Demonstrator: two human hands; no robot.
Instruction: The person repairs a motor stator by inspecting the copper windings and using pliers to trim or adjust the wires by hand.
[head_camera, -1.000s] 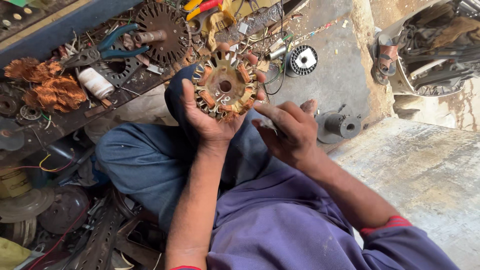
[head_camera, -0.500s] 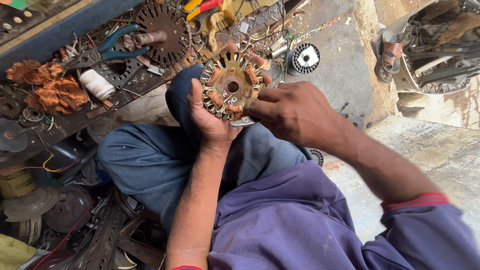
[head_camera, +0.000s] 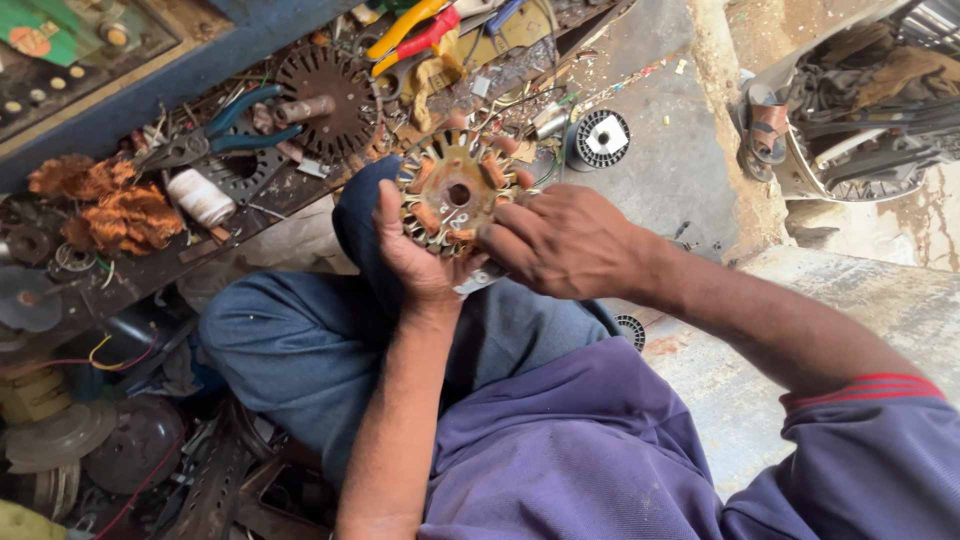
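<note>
Person seated cross-legged on the floor, blue trousers, purple shirt. Both hands raised over the knees, working on one part

Stator core (head_camera: 455, 192): round, toothed, rusty metal with copper-wound poles and a hole at the centre. It sits upright-ish, face toward the camera, held above the lap, just in front of the cluttered bench edge

Left hand (head_camera: 412, 252): clamped on the stator from below and the left side, thumb pressed up along its rim, fingers hidden behind it

Right hand (head_camera: 560, 242): closed in a pinch at the stator's lower right edge, fingertips together on a pole or a wire there; what exactly is gripped I cannot tell

Handling, by judgement: stacked steel, so likely heavy for its size and quite rigid. The windings look fine and easily nicked, so best held by the outer rim or through the centre hole, not by the coils. Rust should give grip rather than slip

Around: blue-handled pliers (head_camera: 222, 128) and a white thread spool (head_camera: 200, 196) on the bench (head_camera: 160, 268); a second toothed disc (head_camera: 326, 98); a small wire reel (head_camera: 601, 138) on the concrete
</note>
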